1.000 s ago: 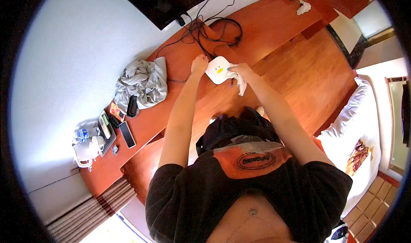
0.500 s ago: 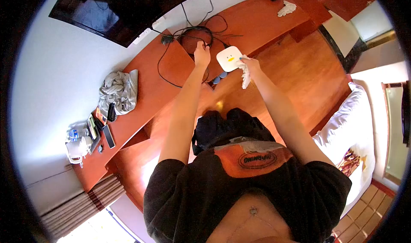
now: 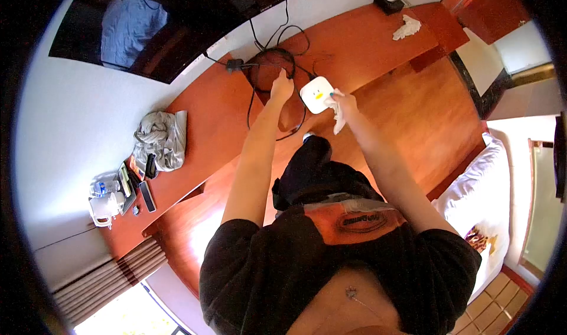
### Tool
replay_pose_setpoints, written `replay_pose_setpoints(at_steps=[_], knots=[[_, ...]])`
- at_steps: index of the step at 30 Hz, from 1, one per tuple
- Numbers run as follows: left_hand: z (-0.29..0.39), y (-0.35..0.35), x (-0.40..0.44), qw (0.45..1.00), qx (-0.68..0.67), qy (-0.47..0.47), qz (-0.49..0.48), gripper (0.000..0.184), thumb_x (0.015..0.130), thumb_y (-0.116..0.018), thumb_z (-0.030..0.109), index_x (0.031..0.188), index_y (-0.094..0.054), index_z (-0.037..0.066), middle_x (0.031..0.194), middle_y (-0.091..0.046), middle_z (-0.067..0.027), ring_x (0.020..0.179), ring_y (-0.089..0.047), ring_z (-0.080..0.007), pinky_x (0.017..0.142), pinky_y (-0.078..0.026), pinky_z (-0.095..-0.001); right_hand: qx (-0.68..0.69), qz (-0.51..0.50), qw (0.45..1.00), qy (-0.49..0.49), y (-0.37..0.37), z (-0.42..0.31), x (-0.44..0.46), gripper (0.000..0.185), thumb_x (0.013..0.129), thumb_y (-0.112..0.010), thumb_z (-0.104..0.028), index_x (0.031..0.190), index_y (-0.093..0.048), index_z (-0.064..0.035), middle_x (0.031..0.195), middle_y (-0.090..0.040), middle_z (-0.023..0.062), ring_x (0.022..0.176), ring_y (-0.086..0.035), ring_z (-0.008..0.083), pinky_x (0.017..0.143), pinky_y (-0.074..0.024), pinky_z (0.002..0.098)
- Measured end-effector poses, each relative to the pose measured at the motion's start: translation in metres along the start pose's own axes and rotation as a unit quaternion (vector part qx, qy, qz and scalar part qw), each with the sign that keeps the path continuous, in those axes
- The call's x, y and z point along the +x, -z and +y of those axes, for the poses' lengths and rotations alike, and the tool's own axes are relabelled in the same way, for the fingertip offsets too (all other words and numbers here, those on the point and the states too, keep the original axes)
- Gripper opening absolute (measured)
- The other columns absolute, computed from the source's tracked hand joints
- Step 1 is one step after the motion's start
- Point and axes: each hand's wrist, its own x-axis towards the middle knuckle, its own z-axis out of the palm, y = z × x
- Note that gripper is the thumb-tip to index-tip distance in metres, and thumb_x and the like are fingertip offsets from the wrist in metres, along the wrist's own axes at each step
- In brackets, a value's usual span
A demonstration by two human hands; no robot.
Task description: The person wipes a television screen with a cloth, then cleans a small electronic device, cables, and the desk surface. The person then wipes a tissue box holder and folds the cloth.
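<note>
My right hand (image 3: 347,104) is closed on a white square box (image 3: 315,95) with rounded corners, which looks like a TV set-top box with a small yellow-beaked face on top. The same hand also holds a crumpled white tissue (image 3: 338,121), hanging below the fingers. To the left of the box, my left hand (image 3: 282,88) pinches at a black cable (image 3: 255,101) beside the coiled bundle over the desk (image 3: 204,122). Its fingertips are partly lost among the dark loops. A black plug adapter (image 3: 234,65) lies behind that hand, near the wall.
A wall-mounted TV (image 3: 153,33) hangs above the desk. Leftward lie a grey cloth bundle (image 3: 160,140), a phone (image 3: 147,197), a water bottle (image 3: 105,188) and a white kettle (image 3: 106,207). At the far right stand a black box (image 3: 388,2) and another crumpled tissue (image 3: 407,28). A bed (image 3: 472,199) is at right.
Both hands and the white box have shifted slightly down in view, with the camera moving too. The black cable loop now hangs nearer the box. A foot has come forward below it.
</note>
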Motion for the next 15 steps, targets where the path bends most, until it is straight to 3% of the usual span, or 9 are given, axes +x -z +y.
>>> replay_pose_setpoints(at_steps=[5,8,12,15], knots=[[-0.017,-0.012,0.04,0.999,0.01,0.03,-0.023,0.064,0.089,-0.047,0.023,0.14,-0.016,0.001,0.106,-0.058,-0.027,0.094,-0.058,-0.0396,0.079,-0.049,-0.0443,-0.081,-0.027,0.996,0.013,-0.003,0.007,0.051,0.041,0.075,-0.067,-0.024,0.105,-0.06,0.0026,0.085,-0.062,0.0133,0.076,-0.057,0.022,0.063,-0.0453,0.0399],[-0.045,-0.034,0.061,0.999,0.036,0.013,0.011,0.067,0.088,-0.05,0.025,0.139,-0.016,-0.004,0.1,-0.06,-0.0266,0.088,-0.06,-0.0391,0.076,-0.05,-0.0434,-0.122,-0.03,0.992,-0.014,-0.005,0.01,0.072,0.039,0.075,-0.067,-0.023,0.104,-0.061,0.0016,0.086,-0.063,0.0122,0.076,-0.058,0.0212,0.063,-0.046,0.0382],[-0.038,-0.03,0.055,0.992,-0.008,0.105,-0.066,0.073,0.087,-0.048,0.025,0.141,-0.007,-0.002,0.102,-0.057,-0.0314,0.092,-0.059,-0.0404,0.079,-0.049,-0.0444,-0.139,0.006,0.99,0.0,-0.012,0.014,0.089,0.038,0.073,-0.068,-0.021,0.103,-0.063,0.0004,0.086,-0.065,0.0113,0.076,-0.06,0.0182,0.065,-0.0473,0.034],[-0.042,-0.038,0.057,0.985,-0.022,0.152,-0.074,0.072,0.088,-0.048,0.025,0.139,-0.007,-0.004,0.098,-0.059,-0.03,0.085,-0.061,-0.0387,0.074,-0.051,-0.0443,-0.186,-0.011,0.982,-0.025,-0.005,0.033,0.123,0.05,0.077,-0.067,-0.021,0.121,-0.053,-0.0006,0.097,-0.062,0.0156,0.075,-0.058,0.0248,0.063,-0.0469,0.0404]])
